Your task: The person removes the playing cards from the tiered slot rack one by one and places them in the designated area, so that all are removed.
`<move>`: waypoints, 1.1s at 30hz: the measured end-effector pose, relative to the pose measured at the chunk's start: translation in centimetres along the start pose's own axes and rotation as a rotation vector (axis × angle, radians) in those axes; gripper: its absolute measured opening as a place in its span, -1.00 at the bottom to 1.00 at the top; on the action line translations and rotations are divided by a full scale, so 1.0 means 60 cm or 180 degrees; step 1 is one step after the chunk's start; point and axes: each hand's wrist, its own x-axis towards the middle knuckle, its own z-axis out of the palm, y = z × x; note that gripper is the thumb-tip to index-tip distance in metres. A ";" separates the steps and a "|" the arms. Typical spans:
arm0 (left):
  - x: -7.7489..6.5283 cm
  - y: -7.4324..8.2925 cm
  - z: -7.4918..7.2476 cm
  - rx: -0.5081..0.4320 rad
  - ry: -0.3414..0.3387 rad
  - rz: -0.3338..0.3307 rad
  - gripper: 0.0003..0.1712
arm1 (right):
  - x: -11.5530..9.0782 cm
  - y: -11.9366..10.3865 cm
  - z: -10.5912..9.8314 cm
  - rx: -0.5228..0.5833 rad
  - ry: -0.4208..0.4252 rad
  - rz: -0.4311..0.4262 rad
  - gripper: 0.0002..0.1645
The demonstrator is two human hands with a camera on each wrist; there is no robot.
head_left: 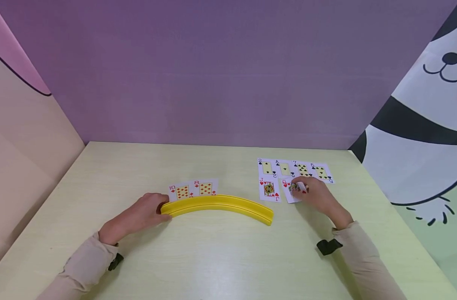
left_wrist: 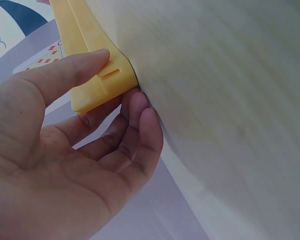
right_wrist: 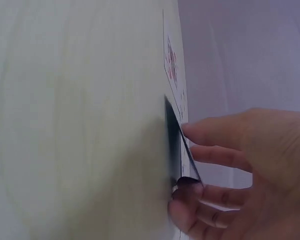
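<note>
My left hand [head_left: 147, 212] grips the left end of a curved yellow card holder [head_left: 217, 203]; in the left wrist view its thumb lies on the holder [left_wrist: 107, 82] and the fingers curl beneath the end. Beyond the holder's far edge show the ten of diamonds [head_left: 182, 192] and the eight of diamonds [head_left: 205, 188]. At the right, my right hand [head_left: 315, 193] pinches a red face card [head_left: 287, 192], apparently the queen of hearts. The right wrist view has this card [right_wrist: 182, 137] tilted, one side raised off the table. The fingers partly cover it.
Just left of the right hand lies the jack of hearts [head_left: 269, 189]. Behind them runs a row of black cards: a two [head_left: 267, 168], an ace [head_left: 284, 168], a seven [head_left: 302, 169] and a last card [head_left: 321, 173]. A purple wall [head_left: 213, 83] rises at the table's back edge.
</note>
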 end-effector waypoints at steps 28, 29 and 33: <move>-0.005 0.002 -0.002 0.0030 0.0037 0.0078 -0.81 | -0.003 -0.027 0.011 -0.0341 -0.0249 0.0356 -0.48; -0.005 0.002 -0.002 0.0035 0.0040 0.0089 -0.81 | -0.003 -0.027 0.011 -0.0348 -0.0259 0.0365 -0.48; -0.005 0.002 -0.002 0.0038 0.0042 0.0087 -0.81 | -0.005 -0.028 0.011 -0.0374 -0.0276 0.0363 -0.46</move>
